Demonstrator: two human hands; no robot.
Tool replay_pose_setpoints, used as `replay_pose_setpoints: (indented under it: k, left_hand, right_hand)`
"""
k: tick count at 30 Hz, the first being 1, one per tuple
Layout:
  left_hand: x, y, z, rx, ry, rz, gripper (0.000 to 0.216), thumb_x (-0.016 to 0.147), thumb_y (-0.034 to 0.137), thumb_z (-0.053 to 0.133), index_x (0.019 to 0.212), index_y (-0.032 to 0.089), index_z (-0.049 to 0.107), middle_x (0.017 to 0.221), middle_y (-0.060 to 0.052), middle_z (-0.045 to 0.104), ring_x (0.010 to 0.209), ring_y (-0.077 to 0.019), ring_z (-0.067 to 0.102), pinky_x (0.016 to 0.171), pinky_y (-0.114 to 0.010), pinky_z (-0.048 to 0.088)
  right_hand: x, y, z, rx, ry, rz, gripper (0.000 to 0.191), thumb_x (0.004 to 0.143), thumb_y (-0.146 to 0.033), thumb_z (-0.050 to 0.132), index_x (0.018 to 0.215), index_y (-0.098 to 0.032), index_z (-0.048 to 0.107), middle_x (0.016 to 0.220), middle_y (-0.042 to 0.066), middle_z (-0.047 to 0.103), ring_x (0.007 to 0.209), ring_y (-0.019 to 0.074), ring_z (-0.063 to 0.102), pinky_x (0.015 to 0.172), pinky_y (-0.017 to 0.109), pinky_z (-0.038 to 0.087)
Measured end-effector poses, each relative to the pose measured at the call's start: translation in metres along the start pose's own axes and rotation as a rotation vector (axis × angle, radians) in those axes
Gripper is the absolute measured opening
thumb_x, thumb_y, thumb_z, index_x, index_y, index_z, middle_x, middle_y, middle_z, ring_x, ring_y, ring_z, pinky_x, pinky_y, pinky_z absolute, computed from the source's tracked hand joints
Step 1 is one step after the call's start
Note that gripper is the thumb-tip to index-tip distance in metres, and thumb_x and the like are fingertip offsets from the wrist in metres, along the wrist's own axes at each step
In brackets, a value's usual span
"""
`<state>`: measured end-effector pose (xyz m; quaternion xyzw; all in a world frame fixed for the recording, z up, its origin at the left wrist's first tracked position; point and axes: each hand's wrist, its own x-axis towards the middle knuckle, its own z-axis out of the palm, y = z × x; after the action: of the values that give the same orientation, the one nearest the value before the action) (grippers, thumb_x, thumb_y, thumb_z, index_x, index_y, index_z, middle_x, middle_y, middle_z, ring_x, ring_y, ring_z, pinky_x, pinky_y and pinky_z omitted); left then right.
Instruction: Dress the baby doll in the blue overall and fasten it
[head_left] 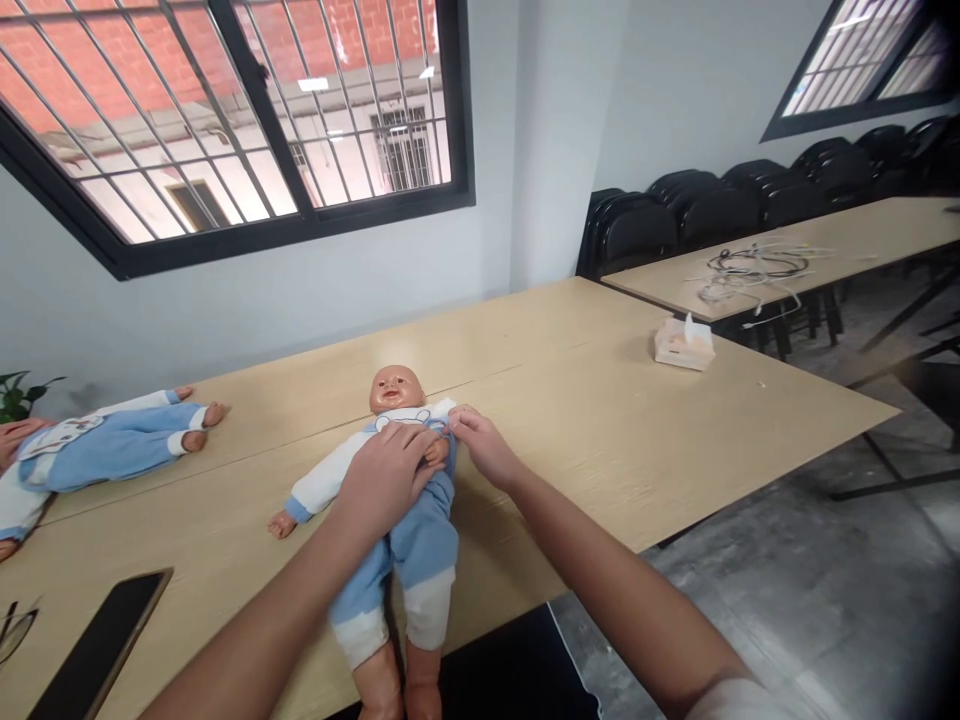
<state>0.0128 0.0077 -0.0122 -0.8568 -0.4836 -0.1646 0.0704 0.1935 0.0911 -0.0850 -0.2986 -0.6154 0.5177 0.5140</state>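
A baby doll (420, 530) in a blue and white outfit lies on its back on the wooden table, its head toward the wall and its feet at the near edge. My left hand (390, 470) rests over the doll's chest, fingers curled round the doll's small arm, whose hand (435, 452) shows beside my fingertips. Close by, my right hand (484, 445) pinches the cloth of the doll's sleeve (448, 425) near the shoulder. The doll's other arm (319, 490) stretches out on the tabletop. My fingers partly cover the gripped sleeve.
At the left lies a second doll (112, 445) in similar clothes, with a person's hand (16, 435) at its upper end. A phone (101, 645) and glasses (16, 630) are near the front left. A tissue pack (684, 345) stands right; cables (757, 265) lie on another table.
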Motion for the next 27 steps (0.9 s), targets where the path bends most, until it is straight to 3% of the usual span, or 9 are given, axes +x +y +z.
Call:
replay_pose_setpoints:
  k: [7,11,15,22,27]
  left_hand:
    - [-0.010,-0.005,0.000,-0.145,0.025,0.044,0.032,0.092,0.028,0.068,0.122,0.023,0.059,0.131,-0.009,0.068,0.118,-0.0284,0.064,0.101,-0.047,0.050]
    - [-0.008,-0.006,0.013,-0.227,0.065,-0.012,0.034,0.085,0.021,0.068,0.119,0.023,0.062,0.114,-0.006,0.074,0.105,-0.0260,0.069,0.094,-0.043,0.054]
    - [-0.010,-0.009,0.015,-0.262,0.119,0.002,0.029,0.082,0.018,0.068,0.110,0.023,0.063,0.112,-0.005,0.075,0.105,-0.0258,0.071,0.094,-0.043,0.054]
    - [-0.023,-0.011,-0.001,-0.309,0.109,0.181,0.034,0.080,0.011,0.062,0.110,0.025,0.063,0.115,-0.003,0.077,0.114,-0.0239,0.072,0.090,-0.035,0.058]
    - [-0.027,-0.011,-0.023,-0.352,0.034,0.254,0.045,0.078,0.009,0.062,0.120,0.027,0.062,0.124,-0.002,0.075,0.110,-0.0216,0.074,0.092,-0.035,0.059]
  right_hand:
    - [0.007,-0.013,-0.006,-0.006,-0.128,0.073,0.024,0.088,-0.036,0.057,0.071,-0.020,0.057,0.083,0.000,0.052,0.085,0.0177,0.050,0.088,0.032,0.038]
    - [-0.001,-0.021,-0.002,-0.098,-0.142,-0.010,0.025,0.091,-0.037,0.055,0.072,-0.020,0.058,0.088,0.001,0.053,0.090,0.0186,0.051,0.089,0.032,0.038]
    - [-0.002,-0.019,-0.005,-0.129,-0.100,0.024,0.031,0.093,-0.043,0.052,0.073,-0.020,0.057,0.085,0.002,0.054,0.087,0.0187,0.050,0.085,0.032,0.038]
    - [0.022,-0.013,-0.020,-0.027,-0.071,0.261,0.032,0.086,-0.043,0.055,0.064,-0.021,0.053,0.063,-0.004,0.045,0.064,0.0140,0.035,0.065,0.029,0.030]
    - [0.045,-0.012,-0.021,0.012,-0.132,0.308,0.024,0.083,-0.034,0.062,0.063,-0.019,0.059,0.061,-0.003,0.053,0.061,0.0132,0.039,0.063,0.028,0.033]
